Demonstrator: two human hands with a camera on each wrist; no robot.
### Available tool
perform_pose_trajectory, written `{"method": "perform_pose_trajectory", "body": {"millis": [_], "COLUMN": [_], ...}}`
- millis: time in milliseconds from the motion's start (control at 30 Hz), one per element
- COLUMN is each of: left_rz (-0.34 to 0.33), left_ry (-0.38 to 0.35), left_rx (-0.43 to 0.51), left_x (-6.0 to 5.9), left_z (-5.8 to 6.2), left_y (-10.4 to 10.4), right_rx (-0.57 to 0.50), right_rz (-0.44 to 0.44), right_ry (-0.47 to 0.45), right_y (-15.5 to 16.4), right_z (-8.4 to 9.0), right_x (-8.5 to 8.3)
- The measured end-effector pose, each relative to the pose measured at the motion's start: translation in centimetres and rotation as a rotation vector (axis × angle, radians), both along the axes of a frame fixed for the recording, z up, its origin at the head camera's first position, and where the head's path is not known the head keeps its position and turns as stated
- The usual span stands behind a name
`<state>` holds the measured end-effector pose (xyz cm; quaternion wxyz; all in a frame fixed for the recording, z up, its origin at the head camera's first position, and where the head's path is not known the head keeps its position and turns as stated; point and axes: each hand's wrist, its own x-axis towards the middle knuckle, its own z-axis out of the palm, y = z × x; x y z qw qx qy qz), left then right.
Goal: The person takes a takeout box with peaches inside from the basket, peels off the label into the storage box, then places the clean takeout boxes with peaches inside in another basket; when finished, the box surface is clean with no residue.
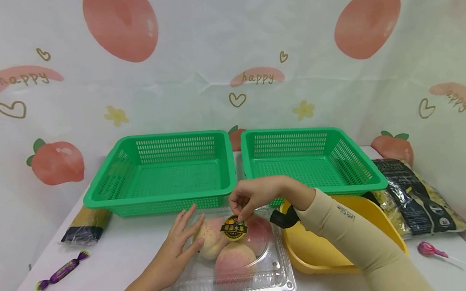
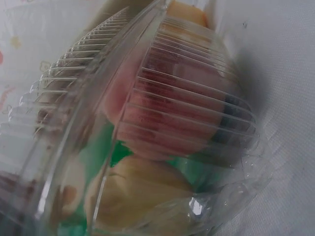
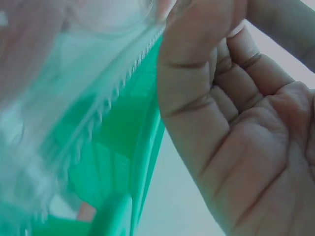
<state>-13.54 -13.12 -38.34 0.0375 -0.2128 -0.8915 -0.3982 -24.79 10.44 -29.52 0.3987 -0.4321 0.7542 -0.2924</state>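
Peach clamshell [image 1: 232, 275] sits at the tabletop's near edge; left hand [image 1: 179, 247] steadies it, fingers spread, while right hand [image 1: 254, 197] pinches the lid. Lifting slowly should work best.

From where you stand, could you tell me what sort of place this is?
Probably a staged tabletop set, not a real kitchen: a peach-print backdrop hangs behind a white table with two green baskets set out.

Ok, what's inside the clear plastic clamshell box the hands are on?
Three pink-yellow peaches sit inside the clear plastic clamshell box. A round dark label on its lid covers where they meet; the right hand pinches there while the left hand rests against its side.
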Motion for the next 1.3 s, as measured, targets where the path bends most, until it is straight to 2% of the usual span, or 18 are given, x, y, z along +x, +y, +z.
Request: {"method": "perform_pose_trajectory", "body": {"millis": [367, 800, 933, 1167, 1300], "left_rz": [0.015, 0.018, 0.018, 0.021, 0.024], "left_ry": [-0.026, -0.056, -0.049, -0.037, -0.046], "left_rx": [0.009, 0.019, 0.015, 0.011, 0.016], "left_x": [-0.3, -0.1, -0.2, -0.3, -0.2], "left_z": [-0.2, -0.1, -0.2, -0.2, -0.2], "left_y": [0.0, 0.1, 0.1, 0.1, 0.0], "right_rx": [0.026, 0.001, -0.042, -0.104, -0.126], "right_rz": [-0.065, -0.176, -0.211, -0.324, -0.340], "right_ry": [0.063, 0.160, 0.155, 0.121, 0.074], "right_y": [3.3, 8.2, 9.8, 12.4, 13.6], "right_z": [0.5, -0.3, -0.6, -1.5, -2.1], "right_x": [0.1, 0.9, 1.3, 1.9, 2.2]}}
